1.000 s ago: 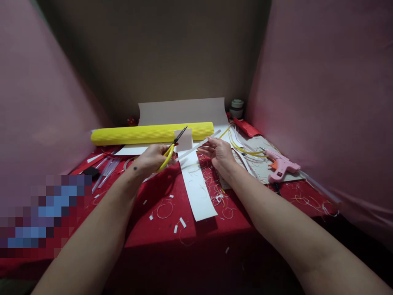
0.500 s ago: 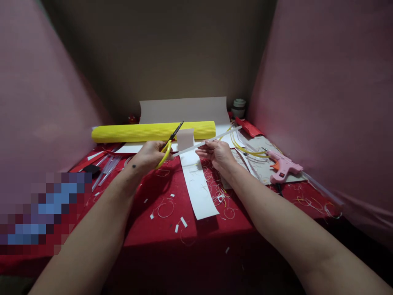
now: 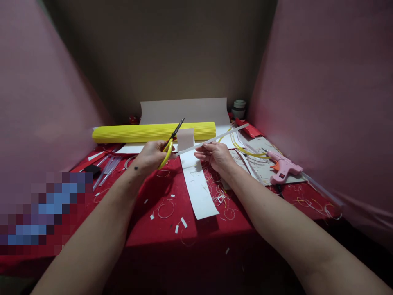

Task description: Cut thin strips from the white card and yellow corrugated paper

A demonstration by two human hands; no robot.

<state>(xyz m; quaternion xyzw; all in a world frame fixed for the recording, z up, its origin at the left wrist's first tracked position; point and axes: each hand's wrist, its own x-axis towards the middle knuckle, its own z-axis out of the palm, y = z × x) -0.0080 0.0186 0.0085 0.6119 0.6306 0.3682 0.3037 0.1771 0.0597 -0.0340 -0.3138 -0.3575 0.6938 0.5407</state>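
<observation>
My left hand is closed around a pair of scissors with yellow handles, their dark blades pointing up and away. A thin white strip runs from beside my left fingertips, across my right hand, and slants up to the right. My right hand pinches this strip near its middle, with the lower fingers loosely spread. Whether my left fingers also grip the strip's near end, I cannot tell. Below and between the hands lies a wider white paper band, its upper part standing up.
Behind the hands lies a yellow corrugated roll with white sheets. A pink glue gun rests on a grey board at right. Clear sticks lie at left. Thread and paper scraps litter the red cloth.
The thin white strip has slid a little to the right and up, so its far end reaches farther. Both hands have barely shifted, and the scissors stay in my left hand.
</observation>
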